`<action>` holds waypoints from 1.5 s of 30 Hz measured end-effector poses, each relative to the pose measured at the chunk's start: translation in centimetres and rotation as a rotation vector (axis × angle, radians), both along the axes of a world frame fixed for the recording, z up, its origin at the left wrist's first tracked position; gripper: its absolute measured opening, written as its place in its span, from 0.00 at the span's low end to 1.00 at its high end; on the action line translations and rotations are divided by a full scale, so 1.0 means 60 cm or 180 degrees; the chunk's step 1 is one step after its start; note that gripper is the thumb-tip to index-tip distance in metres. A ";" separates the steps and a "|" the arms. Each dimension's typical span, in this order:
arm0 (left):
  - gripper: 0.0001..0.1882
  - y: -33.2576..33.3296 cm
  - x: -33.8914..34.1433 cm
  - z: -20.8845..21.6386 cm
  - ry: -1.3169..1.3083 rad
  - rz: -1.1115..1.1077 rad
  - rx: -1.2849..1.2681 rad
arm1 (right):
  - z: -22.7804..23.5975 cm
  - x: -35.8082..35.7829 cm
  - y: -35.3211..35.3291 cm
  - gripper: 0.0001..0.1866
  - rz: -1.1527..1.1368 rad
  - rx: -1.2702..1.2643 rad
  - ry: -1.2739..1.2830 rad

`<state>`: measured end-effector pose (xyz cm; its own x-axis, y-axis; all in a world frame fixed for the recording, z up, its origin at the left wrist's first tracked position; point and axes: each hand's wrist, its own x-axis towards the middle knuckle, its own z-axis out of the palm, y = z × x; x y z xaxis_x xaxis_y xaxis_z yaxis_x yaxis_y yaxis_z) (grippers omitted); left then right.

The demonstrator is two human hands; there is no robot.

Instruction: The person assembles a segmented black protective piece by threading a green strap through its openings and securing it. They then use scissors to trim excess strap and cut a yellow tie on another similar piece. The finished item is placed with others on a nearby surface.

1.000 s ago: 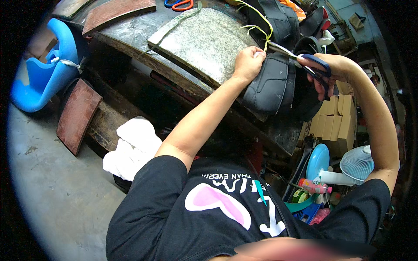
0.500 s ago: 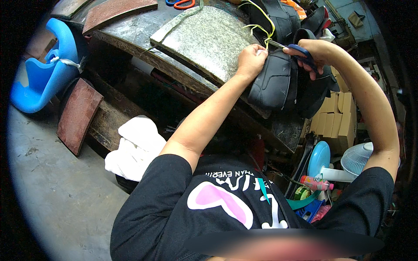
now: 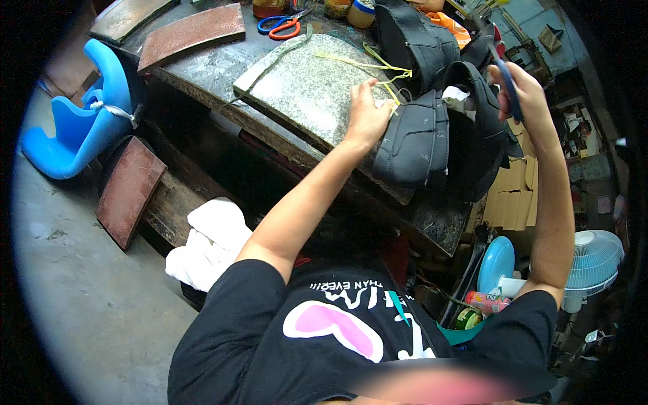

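Note:
My right hand (image 3: pixel 528 94) is closed round the dark blue handle of a pair of scissors (image 3: pixel 510 91), raised above the right side of the workbench. My left hand (image 3: pixel 368 116) rests at the edge of the pale speckled slab (image 3: pixel 297 84), its fingers apart. A thin yellow strip (image 3: pixel 386 66) runs across the slab and past its fingertips, beside a black shoe upper (image 3: pixel 413 145). More black shoe uppers stand next to it, one behind (image 3: pixel 422 50) and one to the right (image 3: pixel 476 145). White paper (image 3: pixel 457 98) shows inside one of them.
Red-and-blue-handled scissors (image 3: pixel 280 27) and jars (image 3: pixel 361 13) lie at the back of the bench. To the left are reddish-brown boards (image 3: pixel 131 192) and a blue foam piece (image 3: pixel 81 128). A white cloth (image 3: pixel 209 243), cardboard boxes (image 3: pixel 513 192) and a fan (image 3: pixel 594 263) are near me.
My right hand has moved right, taking the scissors away from the yellow strip. My left hand has shifted left and its fingers have spread. The strip now lies looser across the slab.

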<state>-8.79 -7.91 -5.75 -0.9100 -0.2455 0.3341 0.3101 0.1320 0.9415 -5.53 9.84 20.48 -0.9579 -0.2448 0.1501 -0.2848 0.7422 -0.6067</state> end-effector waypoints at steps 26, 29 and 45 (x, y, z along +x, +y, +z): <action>0.52 -0.276 0.026 0.097 -0.0683 -0.1119 -0.0555 | -0.223 0.084 0.125 0.28 -0.2057 0.0188 0.1127; 0.47 -0.284 0.032 0.059 -0.1026 -0.1161 0.0369 | -0.216 0.119 0.105 0.23 -0.1644 -0.0518 0.0872; 0.19 -0.261 0.165 0.245 0.1118 -0.0240 0.0912 | -0.343 0.085 0.012 0.25 -0.1245 -0.1148 0.1259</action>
<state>1.12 -23.55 8.93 -0.7726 -0.3104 0.5538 0.6157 -0.1536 0.7728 -0.45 10.54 -0.07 -0.8218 0.2414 0.5161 -0.2878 0.6059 -0.7417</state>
